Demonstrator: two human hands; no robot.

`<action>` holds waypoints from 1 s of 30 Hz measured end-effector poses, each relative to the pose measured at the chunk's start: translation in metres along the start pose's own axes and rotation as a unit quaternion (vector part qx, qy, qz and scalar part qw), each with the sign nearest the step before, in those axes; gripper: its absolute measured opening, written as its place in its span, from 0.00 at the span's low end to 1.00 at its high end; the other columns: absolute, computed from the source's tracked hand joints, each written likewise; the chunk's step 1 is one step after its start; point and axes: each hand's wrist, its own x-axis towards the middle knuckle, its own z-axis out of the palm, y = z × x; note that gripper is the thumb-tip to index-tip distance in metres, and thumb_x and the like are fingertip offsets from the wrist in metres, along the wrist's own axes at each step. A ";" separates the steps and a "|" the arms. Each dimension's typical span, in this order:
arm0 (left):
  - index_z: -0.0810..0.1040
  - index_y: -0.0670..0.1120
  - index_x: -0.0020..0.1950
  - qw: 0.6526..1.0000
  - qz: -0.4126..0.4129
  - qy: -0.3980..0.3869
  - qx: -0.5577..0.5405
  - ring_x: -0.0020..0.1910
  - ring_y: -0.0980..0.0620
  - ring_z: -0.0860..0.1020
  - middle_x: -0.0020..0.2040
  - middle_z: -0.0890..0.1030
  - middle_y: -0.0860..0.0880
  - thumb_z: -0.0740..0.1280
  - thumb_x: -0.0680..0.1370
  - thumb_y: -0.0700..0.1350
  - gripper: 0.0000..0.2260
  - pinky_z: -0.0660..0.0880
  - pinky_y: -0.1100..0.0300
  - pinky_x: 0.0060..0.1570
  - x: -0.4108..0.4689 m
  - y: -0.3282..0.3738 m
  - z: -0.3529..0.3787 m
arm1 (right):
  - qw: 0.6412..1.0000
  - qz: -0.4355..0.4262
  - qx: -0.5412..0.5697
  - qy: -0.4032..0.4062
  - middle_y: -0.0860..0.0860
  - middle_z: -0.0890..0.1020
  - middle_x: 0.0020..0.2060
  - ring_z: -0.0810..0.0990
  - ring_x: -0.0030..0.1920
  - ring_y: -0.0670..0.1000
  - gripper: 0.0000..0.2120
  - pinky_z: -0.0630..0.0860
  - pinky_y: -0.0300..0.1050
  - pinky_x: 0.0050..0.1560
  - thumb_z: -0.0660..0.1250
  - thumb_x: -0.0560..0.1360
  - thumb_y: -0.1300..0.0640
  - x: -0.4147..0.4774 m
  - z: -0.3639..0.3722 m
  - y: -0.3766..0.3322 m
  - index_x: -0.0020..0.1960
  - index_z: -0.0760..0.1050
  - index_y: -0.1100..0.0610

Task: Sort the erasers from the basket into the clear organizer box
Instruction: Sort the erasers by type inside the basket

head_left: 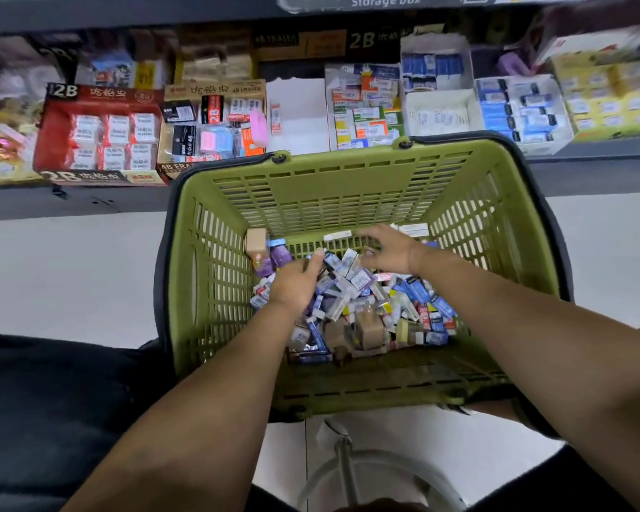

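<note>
One dark grey shelf (89, 205) carries open cardboard display boxes (97, 142), too blurred to count. Below it, one olive-green slatted plastic basket (348, 179) holds a heap of small wrapped erasers (366, 301), too many to count. Two hands reach in. The left hand (292, 286) lies palm-down on the heap, its fingers hidden, so I cannot tell their grip. The right hand (388, 253) curls its fingers (363, 241) over the far erasers; I cannot tell whether they pinch one.

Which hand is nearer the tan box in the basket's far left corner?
Left. The left hand sits just right of the tan box; the right hand is farther right, across the erasers.
</note>
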 end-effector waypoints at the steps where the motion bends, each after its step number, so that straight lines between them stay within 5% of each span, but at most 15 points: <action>1: 0.78 0.43 0.61 1.000 0.013 0.012 0.014 0.62 0.42 0.74 0.63 0.77 0.40 0.51 0.80 0.64 0.29 0.69 0.52 0.61 0.008 0.001 -0.001 | 1.000 -0.016 -0.019 0.001 0.53 0.60 0.74 0.62 0.72 0.55 0.35 0.62 0.45 0.70 0.69 0.74 0.47 0.006 0.004 -0.004 0.75 0.59 0.52; 4: 0.72 0.45 0.70 0.998 0.051 0.009 0.039 0.72 0.44 0.64 0.72 0.68 0.43 0.50 0.81 0.63 0.29 0.61 0.49 0.70 0.030 0.004 -0.005 | 0.999 -0.041 -0.029 -0.015 0.51 0.54 0.76 0.56 0.75 0.54 0.39 0.59 0.48 0.71 0.69 0.73 0.44 0.022 0.013 -0.010 0.77 0.52 0.47; 10: 0.65 0.51 0.75 0.994 0.038 -0.070 0.079 0.76 0.45 0.57 0.76 0.62 0.45 0.46 0.80 0.66 0.30 0.55 0.46 0.73 0.053 0.003 0.004 | 0.999 -0.025 -0.006 -0.033 0.52 0.49 0.76 0.52 0.76 0.57 0.42 0.58 0.51 0.71 0.70 0.73 0.46 0.034 0.025 -0.005 0.77 0.46 0.43; 14: 0.59 0.57 0.77 0.985 -0.003 -0.102 0.141 0.77 0.40 0.48 0.78 0.55 0.46 0.42 0.77 0.69 0.32 0.47 0.42 0.72 0.059 0.004 0.009 | 0.996 -0.033 -0.071 -0.037 0.52 0.59 0.70 0.61 0.71 0.58 0.37 0.65 0.52 0.67 0.68 0.73 0.42 0.037 0.031 -0.002 0.75 0.54 0.45; 21: 0.64 0.59 0.74 0.959 0.008 -0.172 0.224 0.77 0.39 0.49 0.77 0.59 0.47 0.37 0.64 0.78 0.45 0.47 0.35 0.72 0.046 -0.008 0.013 | 0.980 -0.022 -0.155 -0.120 0.49 0.60 0.65 0.64 0.65 0.59 0.22 0.63 0.56 0.65 0.66 0.72 0.39 0.039 0.029 -0.009 0.63 0.68 0.43; 27: 0.58 0.54 0.77 0.963 -0.081 -0.192 0.171 0.77 0.41 0.55 0.79 0.54 0.45 0.39 0.58 0.83 0.54 0.55 0.41 0.71 0.036 -0.001 -0.006 | 0.972 0.032 -0.169 -0.158 0.50 0.58 0.71 0.64 0.69 0.58 0.33 0.65 0.54 0.67 0.59 0.73 0.32 0.032 0.021 -0.005 0.73 0.60 0.45; 30: 0.58 0.59 0.76 0.960 -0.068 -0.206 0.177 0.77 0.41 0.50 0.79 0.51 0.46 0.39 0.61 0.82 0.49 0.49 0.39 0.71 0.022 -0.003 0.000 | 0.970 0.054 -0.154 -0.180 0.51 0.55 0.74 0.60 0.73 0.57 0.30 0.60 0.56 0.70 0.56 0.73 0.30 0.024 0.015 0.007 0.69 0.64 0.45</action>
